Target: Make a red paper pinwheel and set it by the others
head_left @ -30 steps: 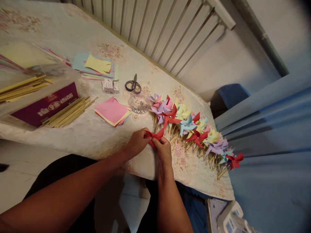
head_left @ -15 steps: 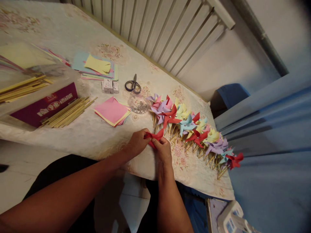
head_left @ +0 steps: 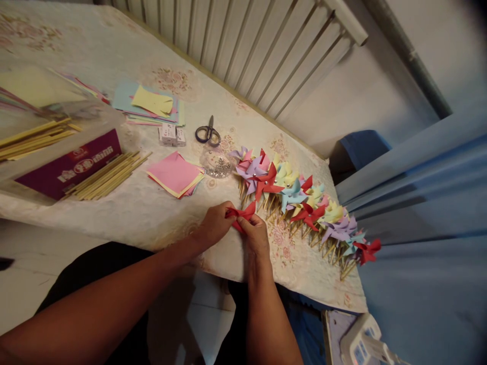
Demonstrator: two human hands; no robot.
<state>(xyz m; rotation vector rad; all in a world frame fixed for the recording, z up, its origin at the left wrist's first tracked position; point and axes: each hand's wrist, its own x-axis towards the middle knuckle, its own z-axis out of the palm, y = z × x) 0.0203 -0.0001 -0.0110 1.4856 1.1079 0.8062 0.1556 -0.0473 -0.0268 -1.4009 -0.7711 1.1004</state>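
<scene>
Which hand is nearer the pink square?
Left. The left hand is just right of the pink square, nearer the body; the right hand is farther right. Both pinch the red paper.

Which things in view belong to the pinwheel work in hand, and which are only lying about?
Likely belonging:
red paper between left hand and right hand
paper squares
wooden sticks
small metallic pieces
scissors
pinwheels

Likely only lying about:
white plastic device

Unclear: small printed boxes

Scissors [head_left: 208, 134] behind the pin dish [head_left: 217, 165], left of pinwheels [head_left: 292, 195]
</scene>
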